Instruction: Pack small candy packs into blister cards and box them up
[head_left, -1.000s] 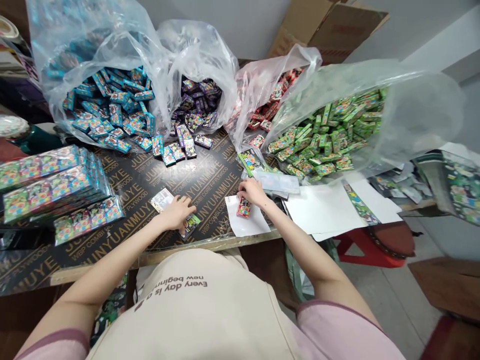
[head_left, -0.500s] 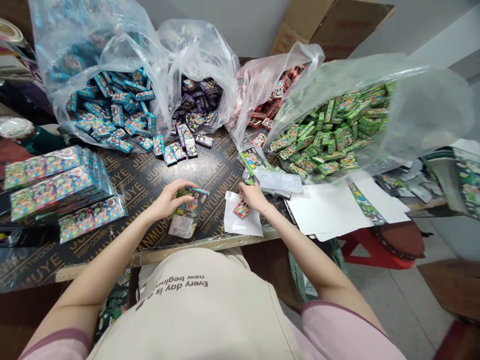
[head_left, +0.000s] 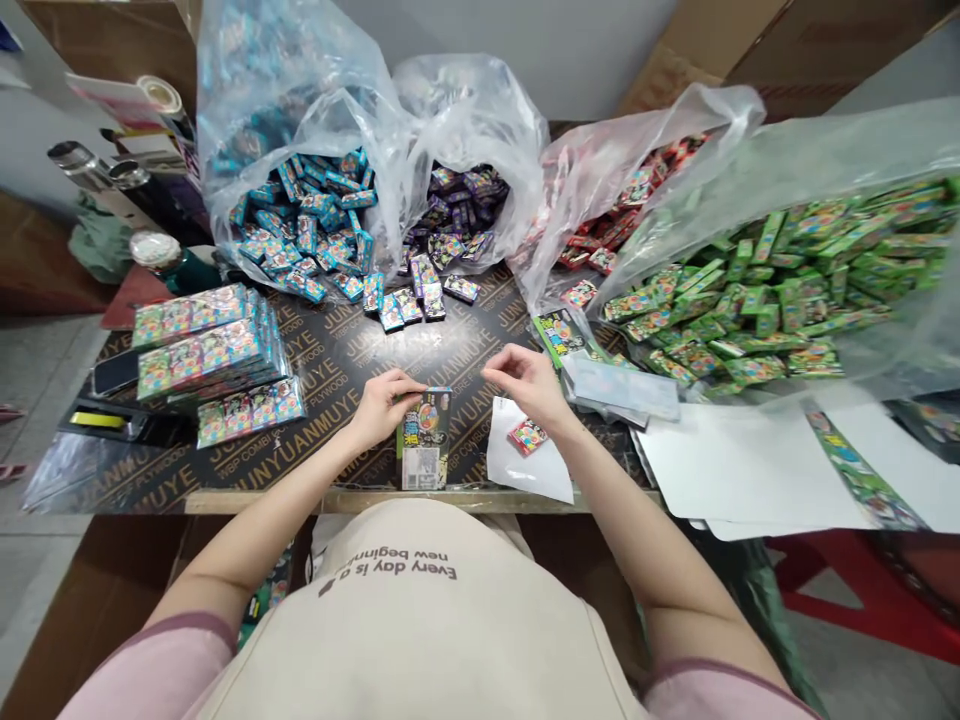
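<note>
My left hand [head_left: 387,408] pinches the top left edge of a small printed pouch [head_left: 424,442], which has a pale barcode label on its lower part. A thin blue edge, perhaps of a small box, shows at the pouch's top. To the right, my right hand [head_left: 531,385] hovers above the table with thumb and forefinger curled into a pinch; what lies between the fingertips, if anything, is too small to make out. Below that hand, a red small box [head_left: 528,436] rests on a white sheet [head_left: 517,470]. A stack of clear packets [head_left: 547,487] cannot be told apart from this sheet.
Clear bags spill blue boxes [head_left: 307,230], purple boxes [head_left: 457,210], red boxes [head_left: 615,225] and green boxes [head_left: 780,290] along the back. Wrapped packs [head_left: 202,345] are stacked at left. Flat clear sleeves [head_left: 622,388] and white sheets [head_left: 720,465] lie at right.
My right hand has lifted from beside the red box and moved up, uncovering it. My left hand has shifted to the pouch's top left edge, and the pouch now stands straighter. The view has turned left.
</note>
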